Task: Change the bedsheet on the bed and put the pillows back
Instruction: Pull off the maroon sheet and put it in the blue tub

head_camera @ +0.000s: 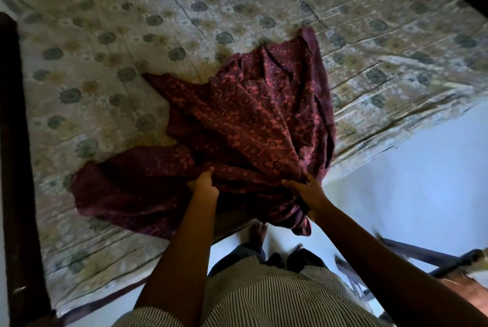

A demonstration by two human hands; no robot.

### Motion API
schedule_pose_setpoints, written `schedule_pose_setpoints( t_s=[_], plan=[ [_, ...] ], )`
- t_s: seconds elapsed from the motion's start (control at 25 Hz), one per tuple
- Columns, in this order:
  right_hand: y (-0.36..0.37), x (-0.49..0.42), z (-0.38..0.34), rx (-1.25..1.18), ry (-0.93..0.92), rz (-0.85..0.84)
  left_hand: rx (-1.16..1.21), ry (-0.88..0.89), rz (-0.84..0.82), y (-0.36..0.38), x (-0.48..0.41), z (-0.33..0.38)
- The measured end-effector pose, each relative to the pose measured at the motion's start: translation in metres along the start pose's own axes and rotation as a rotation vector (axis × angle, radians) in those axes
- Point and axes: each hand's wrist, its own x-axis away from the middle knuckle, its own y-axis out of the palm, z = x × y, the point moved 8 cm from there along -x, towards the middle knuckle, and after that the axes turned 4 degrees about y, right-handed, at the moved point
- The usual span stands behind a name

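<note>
The dark red sheet point(250, 120) with pink flowers lies bunched up in the middle of the bed point(396, 126), on top of a pale flowery cover point(105, 68). At its 6 o'clock edge, the left hand point(203, 186) and right hand point(307, 193) each grab a fistful, fingers curled tight in the cloth. I think this is the spreading step. Next, the sheet needs shaking open toward 12 o'clock. A dark wood rail point(13, 142) runs at 9 o'clock. No words can be read.
</note>
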Motion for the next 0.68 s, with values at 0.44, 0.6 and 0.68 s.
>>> schedule_pose_setpoints(
  t_s=[0.44,0.6,0.68],
  plan=[
    [0.004,0.019,0.003,-0.29,0.087,-0.173,-1.424,0.991,-0.829,0.105,0.14,-0.036],
    [0.001,-0.033,0.052,-0.056,0.129,0.069,-1.29,0.57,-1.029,0.073,0.124,-0.054],
    [0.004,-0.055,0.077,-0.007,0.151,0.087,-1.167,0.285,-1.092,0.057,0.112,-0.058]
  ],
)
